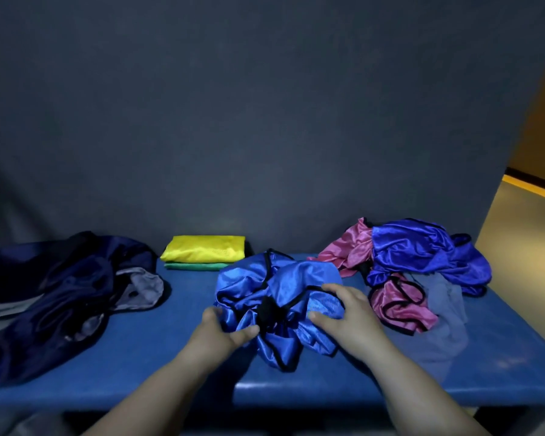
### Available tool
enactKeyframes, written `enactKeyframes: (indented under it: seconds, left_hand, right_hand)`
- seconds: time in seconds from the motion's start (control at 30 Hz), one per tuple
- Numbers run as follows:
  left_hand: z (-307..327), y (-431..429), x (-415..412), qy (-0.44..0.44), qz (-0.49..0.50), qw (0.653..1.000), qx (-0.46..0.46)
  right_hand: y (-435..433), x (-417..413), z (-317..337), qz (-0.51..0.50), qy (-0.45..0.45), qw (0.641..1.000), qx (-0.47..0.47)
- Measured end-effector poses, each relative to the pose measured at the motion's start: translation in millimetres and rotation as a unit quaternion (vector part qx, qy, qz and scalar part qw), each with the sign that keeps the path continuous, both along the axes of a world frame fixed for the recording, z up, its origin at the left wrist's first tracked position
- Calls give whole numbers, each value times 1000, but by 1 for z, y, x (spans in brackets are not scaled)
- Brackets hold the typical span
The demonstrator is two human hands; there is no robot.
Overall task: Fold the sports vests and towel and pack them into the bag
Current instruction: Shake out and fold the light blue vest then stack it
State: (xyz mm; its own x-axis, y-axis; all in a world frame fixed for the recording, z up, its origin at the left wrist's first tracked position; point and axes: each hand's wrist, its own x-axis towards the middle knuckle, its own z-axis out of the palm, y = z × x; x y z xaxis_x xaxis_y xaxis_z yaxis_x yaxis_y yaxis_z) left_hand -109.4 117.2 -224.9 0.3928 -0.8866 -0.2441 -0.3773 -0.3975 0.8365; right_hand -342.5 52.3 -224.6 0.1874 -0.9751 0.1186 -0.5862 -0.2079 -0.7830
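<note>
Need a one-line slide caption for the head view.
Both hands, left hand and right hand, gather a crumpled blue vest on the blue bench; folded yellow vest behind.

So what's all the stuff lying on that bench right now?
bench: one, blue, across the foreground under everything
bag: one, dark navy, slumped at the left end
folded vests: two, yellow on green, stacked at the back, left of centre
crumpled vest: one, blue with black trim, centre, in both hands
unfolded heap: blue and pink vests, count unclear, right end
pale blue cloth: one, under the front of the heap, possibly the towel
wall: one, dark grey, behind the bench
left hand: gripping the blue vest
right hand: gripping the blue vest
</note>
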Motion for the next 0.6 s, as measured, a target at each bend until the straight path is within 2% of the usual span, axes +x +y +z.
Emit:
enactKeyframes:
  seconds: [0.07, 0.17, 0.3, 0.43, 0.5, 0.6]
  left_hand:
    - [-3, -5, -9, -15, -21, 1000, 6]
    - [-7, -12, -16, -21, -19, 1000, 0]
    - [-1, -19, -11, 91, 26, 992, -90]
    - [19, -24, -6, 242, 92, 956, -137]
    - [29, -27, 0, 268, 125, 940, -172]
    - [38, -31, 13, 244, 165, 931, -215]
  right_hand:
    - [3, 2, -3, 23, 10, 999, 35]
    - [2, 0, -4, 25, -21, 999, 36]
    - [-2, -10, 2, 5, -108, 994, 8]
    - [-13, -24, 5, -59, -179, 982, -34]
    - [-21, -32, 1, -117, -225, 966, -43]
    - [-28, -43, 1, -184, -298, 936, -24]
